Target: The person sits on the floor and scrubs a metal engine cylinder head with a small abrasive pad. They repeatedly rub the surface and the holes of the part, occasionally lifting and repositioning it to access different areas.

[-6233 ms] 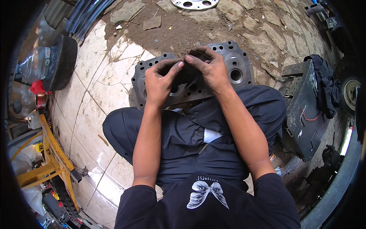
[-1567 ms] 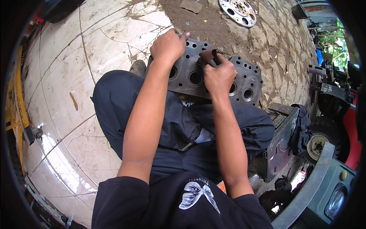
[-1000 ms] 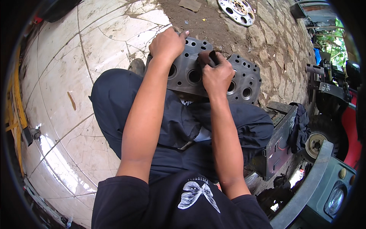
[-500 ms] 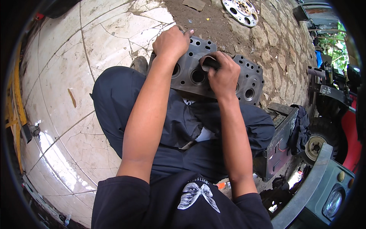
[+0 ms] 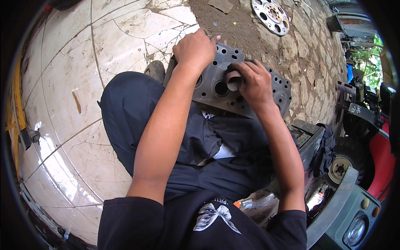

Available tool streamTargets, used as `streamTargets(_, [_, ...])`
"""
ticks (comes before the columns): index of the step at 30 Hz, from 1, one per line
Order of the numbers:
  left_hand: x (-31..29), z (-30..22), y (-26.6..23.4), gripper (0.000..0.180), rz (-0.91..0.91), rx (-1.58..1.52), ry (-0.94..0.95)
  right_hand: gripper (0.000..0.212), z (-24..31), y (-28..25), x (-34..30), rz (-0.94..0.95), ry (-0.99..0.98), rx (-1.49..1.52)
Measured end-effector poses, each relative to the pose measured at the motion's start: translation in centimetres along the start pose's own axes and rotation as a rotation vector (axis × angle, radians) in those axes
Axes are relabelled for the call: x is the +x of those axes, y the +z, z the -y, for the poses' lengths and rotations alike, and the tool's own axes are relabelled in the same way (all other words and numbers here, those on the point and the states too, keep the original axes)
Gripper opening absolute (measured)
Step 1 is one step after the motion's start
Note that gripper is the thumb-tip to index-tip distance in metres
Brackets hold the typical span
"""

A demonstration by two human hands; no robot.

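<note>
As I watched, right hand [image 5: 252, 79]: wrist swung right, tilting its held, curled dark-brown sheet [image 5: 233, 81], apparently for another angle.
Dark-grey holed metal slab [image 5: 210, 79]: under both hands.
Left hand [image 5: 196, 48]: slab's left edge, grip untellable.

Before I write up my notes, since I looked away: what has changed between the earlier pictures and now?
The left hand has let go of the dark sheet and moved left to the metal block's end; the right hand alone now holds the sheet, curled. The block and the metal disc stayed in place.
</note>
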State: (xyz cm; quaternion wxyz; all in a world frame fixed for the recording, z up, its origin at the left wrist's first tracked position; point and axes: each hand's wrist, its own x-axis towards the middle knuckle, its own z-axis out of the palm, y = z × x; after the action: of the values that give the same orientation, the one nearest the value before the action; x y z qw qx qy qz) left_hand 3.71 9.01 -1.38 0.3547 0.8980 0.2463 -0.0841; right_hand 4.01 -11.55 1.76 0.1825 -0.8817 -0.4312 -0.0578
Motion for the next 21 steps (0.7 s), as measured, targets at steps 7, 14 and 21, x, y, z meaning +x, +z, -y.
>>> streamTargets(7, [0.2,0.1,0.5,0.06,-0.046,-0.009,0.019,0.035,0.4,1.1,1.3,0.013,0.097,0.178])
streamTargets(14, [-0.2,-0.1,-0.1,0.059,-0.015,-0.021,0.012,0.019,-0.2,0.4,0.1,-0.001,0.12,0.102])
streamTargets(21, [0.1,0.4,0.3,0.057,-0.04,-0.026,0.008,0.023,1.0,0.3,0.4,-0.002,0.206,0.032])
